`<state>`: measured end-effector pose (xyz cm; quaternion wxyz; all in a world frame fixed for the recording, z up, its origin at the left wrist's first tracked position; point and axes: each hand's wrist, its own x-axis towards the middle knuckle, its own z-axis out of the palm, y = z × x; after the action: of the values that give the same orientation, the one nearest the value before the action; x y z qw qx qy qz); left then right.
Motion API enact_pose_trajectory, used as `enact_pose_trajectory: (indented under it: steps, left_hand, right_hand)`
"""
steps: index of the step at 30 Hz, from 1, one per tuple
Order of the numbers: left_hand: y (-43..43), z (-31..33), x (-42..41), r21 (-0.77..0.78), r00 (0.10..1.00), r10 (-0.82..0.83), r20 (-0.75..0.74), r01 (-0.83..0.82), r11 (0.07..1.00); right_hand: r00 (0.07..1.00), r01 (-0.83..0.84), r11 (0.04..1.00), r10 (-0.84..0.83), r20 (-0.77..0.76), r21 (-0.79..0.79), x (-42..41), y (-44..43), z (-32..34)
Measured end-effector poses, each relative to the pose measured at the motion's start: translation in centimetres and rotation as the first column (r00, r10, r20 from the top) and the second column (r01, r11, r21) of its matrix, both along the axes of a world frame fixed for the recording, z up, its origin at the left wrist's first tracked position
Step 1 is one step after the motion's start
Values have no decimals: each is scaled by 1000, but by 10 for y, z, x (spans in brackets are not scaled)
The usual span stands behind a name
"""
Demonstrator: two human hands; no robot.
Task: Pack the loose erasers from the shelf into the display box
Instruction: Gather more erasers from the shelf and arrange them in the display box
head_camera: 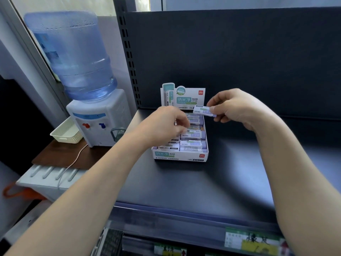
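Two bare forearms are angling in across the front edge of the shelf (239, 172), the left from the lower left corner, the right from the lower right. The left hand (164, 124) is hovering palm down over the middle of the shelf, its fingers (181, 122) curling downward; whether they are gripping anything cannot be told. The right hand (238, 108) is hanging just beside it and slightly higher, wrist bent, thumb and fingers pinching the right end of an eraser (203, 110) that is pointing toward the left hand.
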<state>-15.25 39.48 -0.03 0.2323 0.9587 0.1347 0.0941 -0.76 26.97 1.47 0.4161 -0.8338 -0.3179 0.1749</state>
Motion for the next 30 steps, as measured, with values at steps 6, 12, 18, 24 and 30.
enact_pose_trajectory:
  steps: [6, 12, 18, 24, 30]
  left_hand:
    - [1, -7, 6, 12, 1000, -11, -25, 11, 1000]
    - [8, -12, 8, 4, 998, 60, 32, -60, 998]
    - [9, -13, 7, 7, 995, 94, 42, -95, 995]
    - [7, -9, 18, 55, 993, 117, 4, -117, 992]
    - [7, -3, 24, 89, 997, 58, -58, -52, 995]
  right_hand:
    - [1000, -1, 1000, 1, 14, -8, -2, 2, -2]
    - [999, -41, 997, 43, 30, -58, -10, 11, -11]
    - [994, -32, 993, 43, 100, -115, -15, 17, -17]
    - [990, -21, 994, 35, 133, -108, -17, 19, -20]
    - [974, -43, 990, 72, 214, -136, -16, 19, -20]
